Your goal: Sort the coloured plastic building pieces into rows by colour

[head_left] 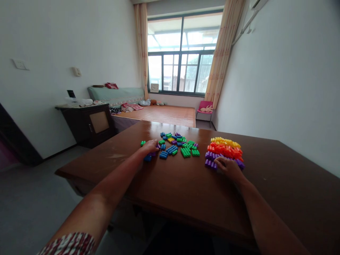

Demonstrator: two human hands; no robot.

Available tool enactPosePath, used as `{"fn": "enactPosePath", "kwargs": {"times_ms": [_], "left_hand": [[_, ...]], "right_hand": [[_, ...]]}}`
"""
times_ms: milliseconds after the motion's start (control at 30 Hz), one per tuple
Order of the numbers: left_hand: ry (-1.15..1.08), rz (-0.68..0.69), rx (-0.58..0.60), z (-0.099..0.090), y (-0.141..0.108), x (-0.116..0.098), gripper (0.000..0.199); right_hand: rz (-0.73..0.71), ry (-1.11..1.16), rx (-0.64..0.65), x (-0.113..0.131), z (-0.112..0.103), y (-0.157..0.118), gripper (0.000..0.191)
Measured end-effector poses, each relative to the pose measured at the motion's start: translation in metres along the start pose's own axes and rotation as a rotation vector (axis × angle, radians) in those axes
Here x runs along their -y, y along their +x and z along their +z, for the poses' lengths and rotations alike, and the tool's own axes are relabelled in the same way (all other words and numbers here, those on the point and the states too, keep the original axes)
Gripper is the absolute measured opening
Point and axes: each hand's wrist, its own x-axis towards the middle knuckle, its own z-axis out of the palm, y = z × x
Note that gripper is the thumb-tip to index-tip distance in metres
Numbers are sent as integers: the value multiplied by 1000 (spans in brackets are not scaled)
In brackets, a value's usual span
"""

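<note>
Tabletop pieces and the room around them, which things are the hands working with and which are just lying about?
THINGS
Left hand, among loose coloured pieces
Right hand, at purple pieces
Orange pieces, yellow pieces beyond

REST
Pink chair
Clock
Dark cabinet
Bed

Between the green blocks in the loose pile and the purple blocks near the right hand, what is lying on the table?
Only bare brown tabletop lies between the green blocks and the purple blocks, in the head view.
</note>
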Motion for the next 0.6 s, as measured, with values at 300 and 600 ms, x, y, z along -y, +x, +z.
{"fn": "enactPosePath", "kwargs": {"times_ms": [300,600], "left_hand": [[-344,387,-280,-1,-6,-105,26],[-428,867,-280,52,-43,-239,45]], "right_hand": [[55,223,-120,12,-6,1,39],[72,657,-5,24,-11,3,44]]}}
